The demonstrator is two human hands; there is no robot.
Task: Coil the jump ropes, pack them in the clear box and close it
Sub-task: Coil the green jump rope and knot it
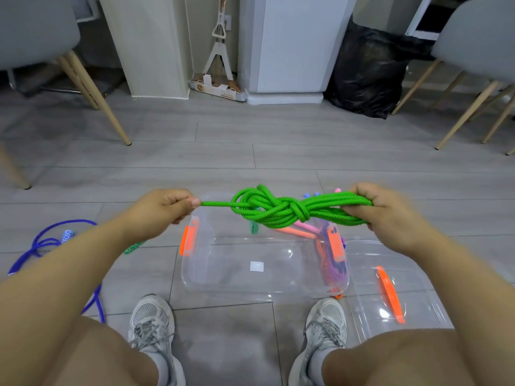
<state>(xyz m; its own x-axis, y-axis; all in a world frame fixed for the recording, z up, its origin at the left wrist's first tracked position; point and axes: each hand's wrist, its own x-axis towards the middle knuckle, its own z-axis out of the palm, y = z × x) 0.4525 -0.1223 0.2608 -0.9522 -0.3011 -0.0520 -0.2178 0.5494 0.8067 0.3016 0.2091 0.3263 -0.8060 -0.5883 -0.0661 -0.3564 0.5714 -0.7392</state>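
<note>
Over grey floor (250, 151) — chairs (36, 32) beyond — left hand (164, 206) and right hand (387, 210) grip green rope (278, 210).

Green rope (281, 211) coiled and knotted, held above open clear box (239, 271), blue rope (41, 243) loose on floor, lid (390, 288) beside box

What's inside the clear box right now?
At the right end of the clear box lies orange and purple rope with pink and orange handles. The green rope, held above, covers part of the far side.

No legible text, only blurred print, possibly a brand mark, on the far cardboard box (217, 90)
</note>
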